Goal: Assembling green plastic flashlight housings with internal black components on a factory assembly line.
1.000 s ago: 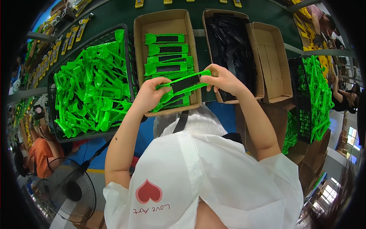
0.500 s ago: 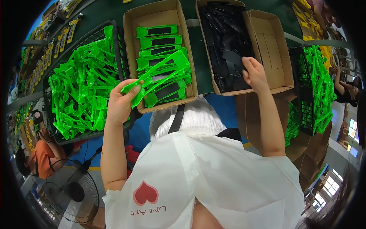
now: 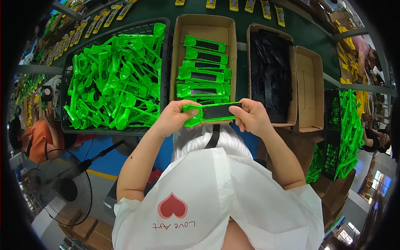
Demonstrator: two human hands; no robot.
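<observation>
Just past my body, over the near edge of the middle cardboard box, my left hand (image 3: 175, 118) grips the rounded end of a green plastic frame (image 3: 192, 121). A black strip (image 3: 216, 111) lies along the frame's long opening. My right hand (image 3: 253, 118) pinches the strip's right end, thumb on top, against the frame's far end. Whether the strip sits fully flush is hidden by my fingers. Behind my hands, the middle box (image 3: 204, 23) holds several green frames with black strips in them, stacked in a row.
A black crate (image 3: 166, 62) heaped with green frames stands left. To the right are a box of black strips (image 3: 271, 75) and a cardboard box (image 3: 309, 83). Another green-filled crate (image 3: 331, 141) is at far right. Yellow parts (image 3: 250, 6) line the table's back; a fan (image 3: 66, 189) stands lower left.
My right hand has left the strip box with a black strip and come to the green frame. The frame, then bare in my left hand, now lies level with the strip along it.
</observation>
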